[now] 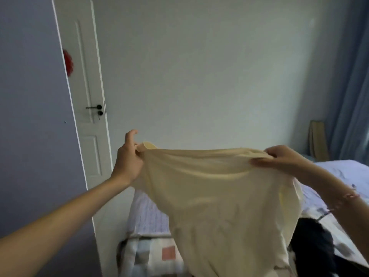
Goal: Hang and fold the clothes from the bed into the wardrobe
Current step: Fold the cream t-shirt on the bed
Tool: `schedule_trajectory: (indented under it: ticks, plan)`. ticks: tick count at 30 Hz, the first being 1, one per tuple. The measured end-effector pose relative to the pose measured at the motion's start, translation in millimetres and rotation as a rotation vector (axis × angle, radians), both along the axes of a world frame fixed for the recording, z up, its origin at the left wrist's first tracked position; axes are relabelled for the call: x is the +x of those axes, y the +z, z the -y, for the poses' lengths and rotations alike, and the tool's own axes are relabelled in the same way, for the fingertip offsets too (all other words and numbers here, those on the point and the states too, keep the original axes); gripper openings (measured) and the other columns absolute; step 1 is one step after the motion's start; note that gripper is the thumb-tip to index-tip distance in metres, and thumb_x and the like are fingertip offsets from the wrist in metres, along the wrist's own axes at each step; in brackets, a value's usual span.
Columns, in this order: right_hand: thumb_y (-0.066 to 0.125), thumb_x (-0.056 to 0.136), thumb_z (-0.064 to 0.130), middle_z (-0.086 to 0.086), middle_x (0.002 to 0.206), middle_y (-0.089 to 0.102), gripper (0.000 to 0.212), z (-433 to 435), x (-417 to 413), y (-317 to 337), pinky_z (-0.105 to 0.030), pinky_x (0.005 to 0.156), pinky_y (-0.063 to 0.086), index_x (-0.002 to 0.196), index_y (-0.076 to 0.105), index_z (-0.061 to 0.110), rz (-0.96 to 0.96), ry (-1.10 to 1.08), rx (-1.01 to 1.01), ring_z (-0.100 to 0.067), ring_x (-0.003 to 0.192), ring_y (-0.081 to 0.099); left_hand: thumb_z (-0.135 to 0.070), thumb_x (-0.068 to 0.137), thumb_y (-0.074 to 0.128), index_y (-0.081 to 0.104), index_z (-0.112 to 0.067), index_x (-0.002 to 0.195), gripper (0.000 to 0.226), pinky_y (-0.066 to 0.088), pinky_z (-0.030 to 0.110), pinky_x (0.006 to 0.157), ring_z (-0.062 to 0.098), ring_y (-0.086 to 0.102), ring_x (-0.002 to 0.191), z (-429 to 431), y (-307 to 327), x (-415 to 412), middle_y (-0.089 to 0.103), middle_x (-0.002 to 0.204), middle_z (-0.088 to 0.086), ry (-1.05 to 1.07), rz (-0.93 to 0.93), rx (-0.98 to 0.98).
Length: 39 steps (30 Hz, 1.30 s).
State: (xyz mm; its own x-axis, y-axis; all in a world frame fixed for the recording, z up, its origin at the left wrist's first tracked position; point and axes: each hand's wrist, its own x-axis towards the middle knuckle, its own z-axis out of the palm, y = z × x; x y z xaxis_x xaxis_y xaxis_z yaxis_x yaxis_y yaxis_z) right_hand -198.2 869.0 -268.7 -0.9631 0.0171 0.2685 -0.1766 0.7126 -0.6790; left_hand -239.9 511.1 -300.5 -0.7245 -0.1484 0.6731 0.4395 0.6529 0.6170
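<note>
Bedroom, pale wall, white door (85, 96) far left: above the bed (339, 170) I hold a cream top (219, 196) spread in mid-air, left hand (127, 156) pinching one upper corner, right hand (279, 158) gripping the other; likely light, soft, floppy, best taken by its shoulders.

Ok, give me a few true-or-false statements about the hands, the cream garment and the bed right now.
Both the left hand and the right hand grip the cream garment. True.
A dark garment lies on the bed. True.
The cream garment lies flat on the bed. False: it hangs stretched between the hands.
The right wrist is bare. False: it wears a red-and-white bracelet.
</note>
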Motion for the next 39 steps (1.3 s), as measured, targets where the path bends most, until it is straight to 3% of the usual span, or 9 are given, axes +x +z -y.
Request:
schedule_trajectory:
  ticks: [5,10,13,19,25,29,33,35,39]
  plan:
    - [0.069,0.082,0.019,-0.014,0.068,0.057,0.021,3,-5,66,-0.030,0.056,0.036,0.078,0.067,-0.002,-0.138,0.025,-0.204,-0.023,0.064,0.050,-0.006,0.090,0.049,0.054,-0.002,0.102,0.014,0.039,0.034,0.068,0.038,0.057,0.090,-3,61,-18,0.059,0.103,0.018,0.230,-0.205,-0.041]
    - [0.060,0.088,0.011,-0.015,0.070,0.057,0.022,-3,-17,90,-0.032,0.063,0.031,0.067,0.059,0.005,-0.423,-0.259,0.168,-0.029,0.072,0.051,-0.052,0.082,0.038,0.058,-0.005,0.093,0.052,0.041,0.027,0.049,0.034,0.063,0.057,17,80,-7,0.066,0.071,0.013,0.105,-0.376,-0.744]
    - [0.055,0.092,0.013,-0.021,0.073,0.059,0.027,-7,-22,93,-0.033,0.064,0.031,0.066,0.054,0.010,-0.485,-0.331,0.238,-0.037,0.077,0.056,-0.037,0.079,0.038,0.057,-0.002,0.092,0.042,0.039,0.026,0.045,0.034,0.062,0.051,27,92,-5,0.065,0.067,0.013,0.082,-0.299,-0.946]
    - [0.039,0.099,0.021,-0.035,0.085,0.061,0.028,15,-16,122,-0.037,0.059,0.035,0.093,0.048,-0.004,-0.698,-0.416,0.562,-0.047,0.078,0.060,0.013,0.086,0.036,0.048,0.004,0.108,0.026,0.045,0.038,0.073,0.037,0.061,0.095,28,148,-7,0.056,0.104,0.022,0.496,-0.176,-1.007]
    - [0.047,0.096,0.029,-0.016,0.103,0.060,0.030,39,-26,130,-0.033,0.072,0.037,0.102,0.069,0.009,-0.587,-0.383,0.827,-0.034,0.100,0.053,-0.008,0.092,0.040,0.049,-0.013,0.126,0.036,0.037,0.033,0.087,0.026,0.043,0.117,19,167,-1,0.042,0.128,0.012,0.920,0.254,-1.422]
    - [0.049,0.095,0.035,-0.014,0.100,0.066,0.032,46,-40,110,-0.032,0.073,0.046,0.098,0.065,0.008,-0.258,-0.444,0.577,-0.032,0.091,0.063,-0.004,0.091,0.040,0.055,-0.008,0.122,0.035,0.045,0.030,0.087,0.024,0.055,0.113,12,147,1,0.056,0.123,0.009,0.674,0.534,-1.030]
    - [0.055,0.088,0.010,-0.023,0.072,0.069,0.032,45,-53,97,-0.024,0.048,0.045,0.057,0.052,0.004,-0.018,-0.344,0.300,-0.024,0.044,0.052,0.008,0.089,0.031,0.049,0.010,0.101,0.021,0.046,0.019,0.038,0.017,0.056,0.033,18,134,-2,0.061,0.045,0.014,0.237,0.593,-0.065]
    - [0.054,0.085,0.004,-0.025,0.071,0.069,0.032,45,-52,94,-0.023,0.047,0.047,0.053,0.056,0.002,0.077,-0.270,0.136,-0.023,0.039,0.053,0.006,0.086,0.030,0.048,0.006,0.097,0.020,0.052,0.023,0.050,0.022,0.060,0.037,21,131,-1,0.065,0.055,0.018,0.236,0.533,-0.048]
    - [0.043,0.090,0.008,-0.021,0.074,0.070,0.033,48,-48,96,-0.031,0.059,0.058,0.074,0.065,-0.011,0.098,-0.186,-0.049,-0.031,0.058,0.064,0.002,0.085,0.036,0.057,0.002,0.096,0.024,0.047,0.034,0.072,0.035,0.061,0.090,31,127,-2,0.062,0.100,0.019,0.470,0.273,-0.507]
